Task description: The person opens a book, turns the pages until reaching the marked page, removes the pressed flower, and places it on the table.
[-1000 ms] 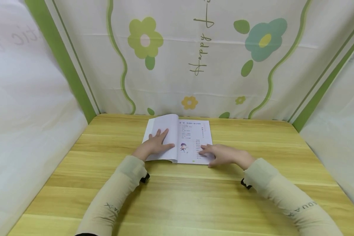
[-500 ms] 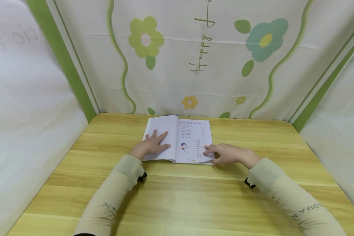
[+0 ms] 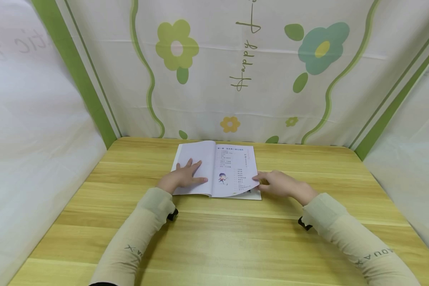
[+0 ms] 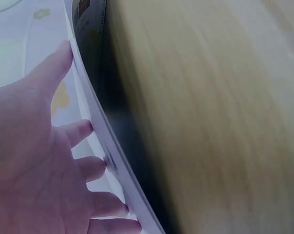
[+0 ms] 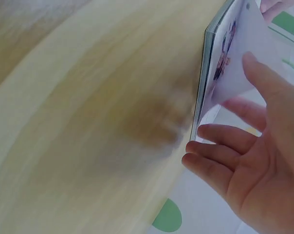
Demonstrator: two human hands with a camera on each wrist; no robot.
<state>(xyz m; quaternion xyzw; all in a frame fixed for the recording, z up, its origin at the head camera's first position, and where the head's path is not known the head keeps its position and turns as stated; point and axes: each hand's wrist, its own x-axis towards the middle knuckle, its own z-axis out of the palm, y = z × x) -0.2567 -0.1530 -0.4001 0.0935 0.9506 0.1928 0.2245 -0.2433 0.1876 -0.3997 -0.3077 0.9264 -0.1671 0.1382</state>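
Note:
An open book (image 3: 205,159) lies near the far edge of the table, with a plain left page and a right page (image 3: 236,163) bearing lines of print and a small cartoon figure. My left hand (image 3: 182,177) rests on the left page, fingers spread. The left wrist view shows that hand (image 4: 35,156) with its fingertips against the book's leaves (image 4: 115,146). At the book's near right corner, my right hand (image 3: 280,184) pinches the page, whose corner curls up off the sheet below. In the right wrist view, the thumb (image 5: 264,78) presses on the raised page (image 5: 242,53).
The wood-grain table (image 3: 214,242) spreads out in front of the book. Behind it hangs a white curtain (image 3: 214,95) printed with flowers and lettering. More white fabric (image 3: 39,131) with green bands closes in the sides.
My right hand has shifted slightly right and now pinches the page, whose near right corner has lifted and curled. My left hand has slid a little left and still rests on the left page.

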